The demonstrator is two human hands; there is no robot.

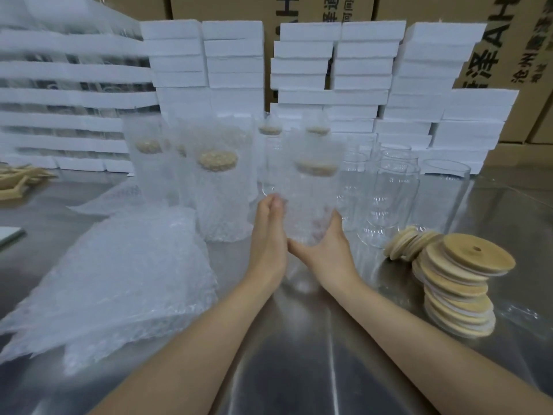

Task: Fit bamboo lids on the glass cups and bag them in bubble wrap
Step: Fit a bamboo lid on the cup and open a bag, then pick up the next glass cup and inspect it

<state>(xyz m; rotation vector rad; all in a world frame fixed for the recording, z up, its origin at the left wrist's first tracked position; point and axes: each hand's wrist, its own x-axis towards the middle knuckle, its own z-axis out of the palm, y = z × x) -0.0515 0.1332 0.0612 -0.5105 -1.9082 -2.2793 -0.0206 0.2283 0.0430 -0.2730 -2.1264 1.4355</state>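
Bubble-wrap bags piled left on the bench, left hand flat, fingers straight against the bagged lidded cup at centre, right hand seemingly curled round its blurred base, bare glass cups and stacked bamboo lids at right.

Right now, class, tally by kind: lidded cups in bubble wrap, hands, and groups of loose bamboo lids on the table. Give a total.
Lidded cups in bubble wrap: 6, counting the held cup and one partly hidden
Hands: 2, left hand and right hand
Groups of loose bamboo lids: 2, a tall stack and a tipped row
Total: 10
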